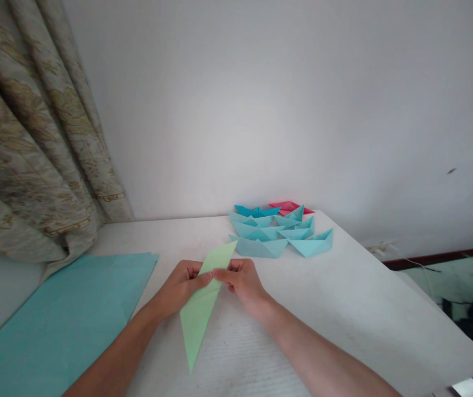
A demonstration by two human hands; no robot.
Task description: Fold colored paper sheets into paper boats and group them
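Note:
A folded sheet of light green paper point(201, 312), long and pointed at both ends, is held tilted above the white table. My left hand point(186, 281) grips its left edge, thumb on the front face and fingers curled behind. From the right, my right hand point(242, 281) pinches the same paper, its thumb almost meeting the left one near the middle. The fingers behind the sheet are partly hidden. Beyond my hands, light blue folded paper boats point(261, 247) stand in rows, with a darker blue boat point(256, 211) and a red boat point(288, 207) at the back.
Large teal sheets point(74, 314) lie flat at the left of the white table point(335, 320). A patterned curtain point(41, 132) hangs down to the table's back left. The wall point(261, 110) borders the far edge. A pale, shiny object point(468, 387) shows at bottom right.

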